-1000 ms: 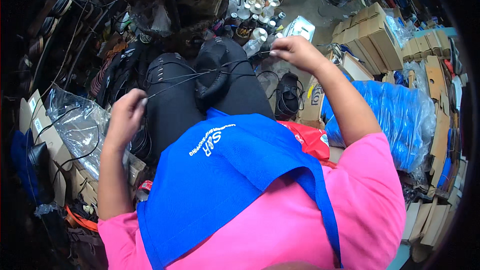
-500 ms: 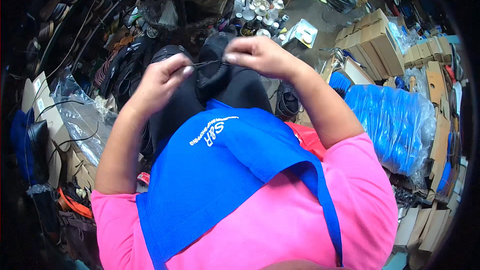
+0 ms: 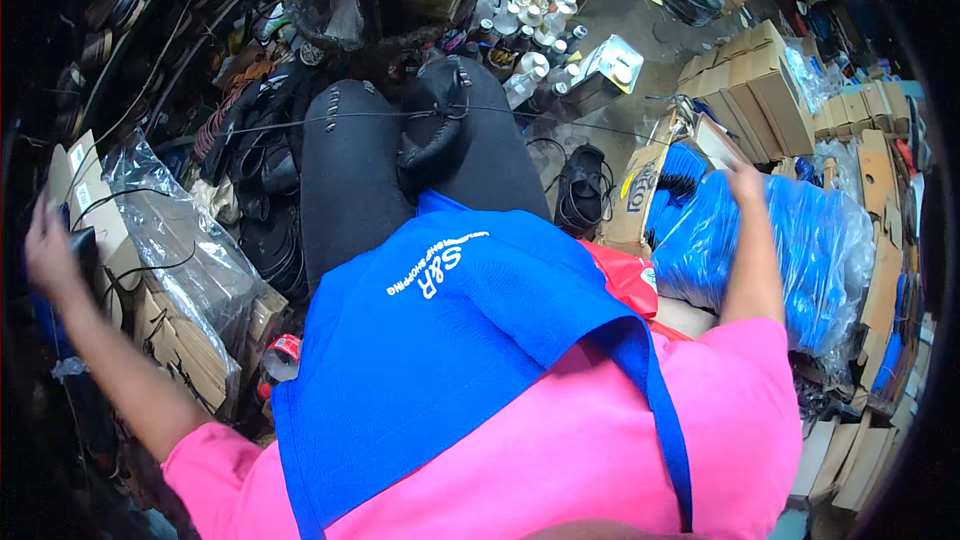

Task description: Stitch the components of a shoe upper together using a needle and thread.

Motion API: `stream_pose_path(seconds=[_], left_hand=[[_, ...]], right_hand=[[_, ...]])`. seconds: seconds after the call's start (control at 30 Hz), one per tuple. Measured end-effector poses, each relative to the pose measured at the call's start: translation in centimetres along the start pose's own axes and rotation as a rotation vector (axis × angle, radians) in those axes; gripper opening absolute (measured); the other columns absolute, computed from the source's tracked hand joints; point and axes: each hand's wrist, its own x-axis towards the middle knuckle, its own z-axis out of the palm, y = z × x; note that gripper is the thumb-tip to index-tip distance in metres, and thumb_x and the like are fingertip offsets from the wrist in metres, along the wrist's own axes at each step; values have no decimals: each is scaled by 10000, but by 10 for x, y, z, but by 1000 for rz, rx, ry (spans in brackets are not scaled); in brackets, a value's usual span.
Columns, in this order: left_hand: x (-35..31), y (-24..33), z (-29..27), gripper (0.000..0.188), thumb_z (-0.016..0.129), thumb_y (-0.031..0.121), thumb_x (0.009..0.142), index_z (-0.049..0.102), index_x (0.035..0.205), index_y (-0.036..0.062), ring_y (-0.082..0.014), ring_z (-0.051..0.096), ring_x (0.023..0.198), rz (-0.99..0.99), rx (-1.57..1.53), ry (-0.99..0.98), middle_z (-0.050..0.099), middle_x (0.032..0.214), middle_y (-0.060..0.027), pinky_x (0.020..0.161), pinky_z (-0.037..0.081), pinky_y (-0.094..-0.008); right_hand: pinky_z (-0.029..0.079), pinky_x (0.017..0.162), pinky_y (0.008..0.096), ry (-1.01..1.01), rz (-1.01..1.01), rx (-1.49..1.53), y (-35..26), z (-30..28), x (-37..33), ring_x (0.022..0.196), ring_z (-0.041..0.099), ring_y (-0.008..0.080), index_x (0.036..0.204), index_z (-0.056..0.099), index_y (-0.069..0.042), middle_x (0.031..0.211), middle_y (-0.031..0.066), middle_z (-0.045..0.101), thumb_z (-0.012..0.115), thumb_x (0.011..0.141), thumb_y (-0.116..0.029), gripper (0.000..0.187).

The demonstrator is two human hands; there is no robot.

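A black shoe point(image 3: 432, 145) is held between my knees, its rim and stitching facing up. A dark thread point(image 3: 560, 120) runs through its edge and stretches out to both sides, nearly straight. Far out to the left, my left hand point(image 3: 50, 248) is blurred, with fingers closed at the thread's left end. My right hand point(image 3: 743, 183) is out to the right above the blue plastic-wrapped bundle, closed on the other end. Fine detail at the fingertips cannot be made out.
Another black shoe point(image 3: 582, 190) with loose cord lies right of my knees. Several bottles point(image 3: 525, 30) stand ahead. A blue bundle in clear plastic point(image 3: 780, 250) and cardboard boxes point(image 3: 745, 85) are on the right. Plastic-covered cardboard point(image 3: 185, 240) and a tape roll point(image 3: 283, 355) lie left.
My hands were close together over the shoe, holding the thread. They have swung far apart, left and right, drawing the thread out across my lap.
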Motion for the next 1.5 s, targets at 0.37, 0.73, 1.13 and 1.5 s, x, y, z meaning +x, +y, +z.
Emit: stream_pose_path(seconds=[0.37,0.73,1.13,1.5], left_hand=[[-167,310,112,197,586,184,886,649,977,21,-242,635,783,376,-835,-850,658,849,-145,721,482,-339],[-150,162,158,255,555,236,931,600,939,-16,-115,542,778,-221,-990,-679,598,851,-25,727,426,-231],[-126,381,130,404,725,163,755,610,1121,37,-260,596,1040,622,-848,-972,629,1122,-132,894,460,-352],[-127,377,169,198,681,152,822,636,939,-1,-90,554,806,311,-1121,-1609,628,858,7,772,446,-255]], right_hand=[[310,575,205,-756,-786,967,-351,10,-143,641,373,18,865,631,-80,720,-85,484,575,921,-337,269],[354,608,195,-690,-508,1086,-271,15,-81,681,401,39,1138,623,-102,792,-50,490,569,926,-313,304],[503,753,305,-269,-1190,660,-373,-25,-106,826,626,187,888,701,-112,910,48,629,700,744,-112,144],[477,718,292,-271,-1328,616,-381,-25,-114,789,589,168,849,696,-91,791,31,580,722,731,-76,122]])
